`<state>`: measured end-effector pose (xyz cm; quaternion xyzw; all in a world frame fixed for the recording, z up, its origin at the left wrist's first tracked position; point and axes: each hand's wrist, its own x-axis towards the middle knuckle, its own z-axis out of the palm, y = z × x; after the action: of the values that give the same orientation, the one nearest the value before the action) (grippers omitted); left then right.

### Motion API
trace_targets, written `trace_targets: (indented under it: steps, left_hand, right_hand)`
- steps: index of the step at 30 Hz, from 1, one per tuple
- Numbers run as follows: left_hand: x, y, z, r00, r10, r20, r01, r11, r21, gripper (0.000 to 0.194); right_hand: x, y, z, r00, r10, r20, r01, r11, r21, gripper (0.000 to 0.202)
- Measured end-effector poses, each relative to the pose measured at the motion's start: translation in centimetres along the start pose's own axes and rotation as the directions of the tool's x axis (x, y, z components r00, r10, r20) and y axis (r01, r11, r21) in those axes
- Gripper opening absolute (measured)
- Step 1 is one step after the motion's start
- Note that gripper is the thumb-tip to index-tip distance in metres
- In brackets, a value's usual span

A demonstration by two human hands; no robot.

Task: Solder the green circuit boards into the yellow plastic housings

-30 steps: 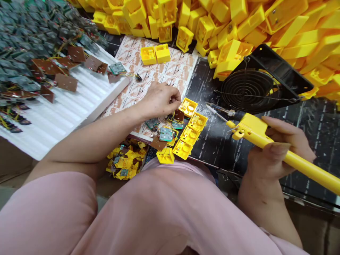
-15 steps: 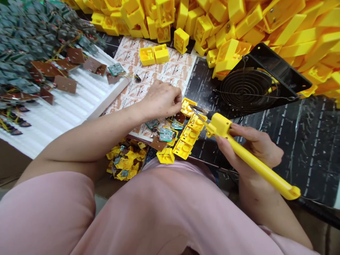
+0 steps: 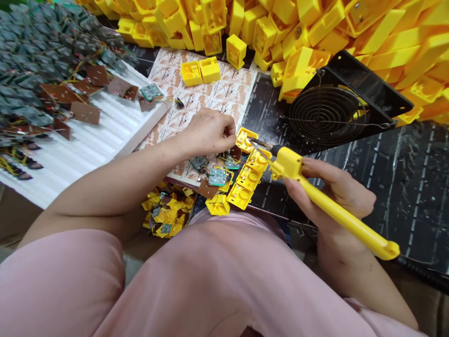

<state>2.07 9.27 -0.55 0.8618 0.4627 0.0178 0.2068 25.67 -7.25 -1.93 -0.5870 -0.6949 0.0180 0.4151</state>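
My right hand [image 3: 336,187] is wrapped round a yellow soldering iron [image 3: 322,201] with a trigger-like part near its front. Its dark tip reaches into the far yellow casing [image 3: 246,139] of a short row. My left hand [image 3: 212,131] is beside that casing, thumb and fingers pinched together; what they hold, if anything, is hidden. Nearer to me in the row are more open casings, one with a round speaker grille [image 3: 249,177]. A green circuit board [image 3: 217,177] with wires and a brown board [image 3: 207,189] lie left of the row, by a tilted yellow casing [image 3: 218,205].
A black fan [image 3: 326,114] stands on the dark tabletop to the right. Yellow casings [image 3: 266,35] are heaped along the back, with two [image 3: 209,70] on the patterned sheet. On the left, white foam [image 3: 121,124] carries many wired boards [image 3: 31,65]. Below the edge sits a pile of small assemblies [image 3: 168,210].
The whole view has shifted slightly. The soldering iron's tip stays at the far casing, and my left hand keeps its pinch beside it.
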Motion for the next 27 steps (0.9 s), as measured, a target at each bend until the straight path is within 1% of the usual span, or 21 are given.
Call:
trace_targets:
  steps: [2, 4, 6, 9, 12, 15, 17, 19, 20, 24, 27]
  left_hand:
    - [0.1, 0.3, 0.0, 1.0, -0.021, 0.008, 0.021, 1.0, 0.022, 0.023]
    - [0.3, 0.6, 0.2, 0.999, -0.033, 0.006, 0.032, 0.999, 0.034, 0.022]
    - [0.5, 0.9, 0.3, 0.999, -0.042, 0.002, 0.042, 0.998, 0.044, 0.02]
    - [0.7, 1.0, 0.3, 0.999, -0.048, 0.008, 0.047, 0.996, 0.069, 0.018]
    - [0.9, 1.0, 0.3, 0.999, -0.029, 0.015, 0.028, 0.996, 0.09, 0.018]
    - [1.0, 1.1, 0.1, 1.0, -0.021, 0.023, 0.018, 0.994, 0.112, 0.019]
    - [1.0, 1.3, -0.1, 0.998, -0.042, 0.041, 0.036, 0.99, 0.138, 0.023]
    - [0.9, 1.6, -0.3, 0.995, -0.078, 0.068, 0.066, 0.984, 0.168, 0.027]
    - [0.8, 1.8, -0.4, 0.992, -0.096, 0.079, 0.08, 0.98, 0.18, 0.028]
    - [0.8, 2.2, -0.6, 0.986, -0.133, 0.096, 0.111, 0.972, 0.208, 0.027]
    - [0.8, 2.3, -0.6, 0.986, -0.133, 0.096, 0.107, 0.965, 0.238, 0.028]
  right_hand:
    - [0.3, -0.3, 0.0, 0.996, -0.086, 0.02, 0.086, 0.996, 0.007, 0.03]
    - [0.7, -0.4, 0.1, 0.982, -0.189, -0.001, 0.188, 0.981, 0.035, 0.029]
    - [1.0, -0.3, 0.3, 0.969, -0.247, 0.008, 0.247, 0.968, 0.039, 0.029]
    - [1.3, -0.3, 0.5, 0.965, -0.259, 0.045, 0.259, 0.966, -0.001, 0.029]
    - [1.4, -0.4, 0.7, 0.961, -0.277, 0.02, 0.278, 0.961, -0.001, 0.03]
    - [1.9, -0.3, 1.0, 0.947, -0.318, 0.043, 0.318, 0.948, 0.007, 0.026]
    - [2.3, -0.3, 1.0, 0.928, -0.367, 0.064, 0.366, 0.93, 0.036, 0.022]
    - [2.7, -0.2, 0.9, 0.907, -0.417, 0.053, 0.412, 0.908, 0.079, 0.021]
    - [2.9, -0.2, 0.7, 0.905, -0.424, 0.043, 0.419, 0.904, 0.088, 0.021]
    - [2.9, -0.3, 0.4, 0.924, -0.382, 0.024, 0.381, 0.924, 0.023, 0.025]
    - [2.8, -0.3, 0.7, 0.924, -0.381, 0.011, 0.381, 0.924, 0.047, 0.025]
